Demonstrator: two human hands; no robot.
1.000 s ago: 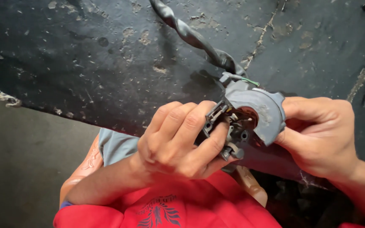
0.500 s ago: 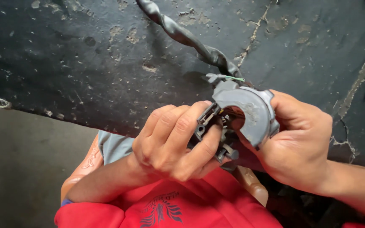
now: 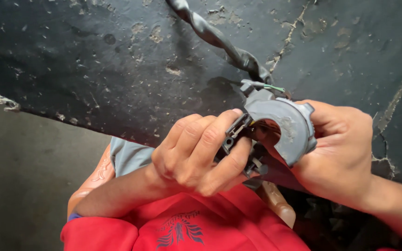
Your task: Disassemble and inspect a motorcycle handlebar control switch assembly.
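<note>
The right hand point(image 3: 345, 153) gripped a rounded grey plastic housing point(image 3: 284, 125) with a hollow centre, fed by a twisted black taped cable point(image 3: 219, 39). The left hand point(image 3: 201, 153) pinched its small dark ribbed connector point(image 3: 238, 135), all above a pitted, cracked black surface point(image 3: 94, 60).

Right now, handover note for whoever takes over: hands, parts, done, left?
Left hand: fingers closed on a small dark connector block, held against the grey round housing.
Right hand: gripping the housing from the right side and behind.
Taped cable runs from the housing's top up across the cracked dark floor; a green wire shows at that joint.
Done: cannot tell whether the block is seated or coming out.
Left: block and housing both in hand, over the lap, nothing set down.
</note>
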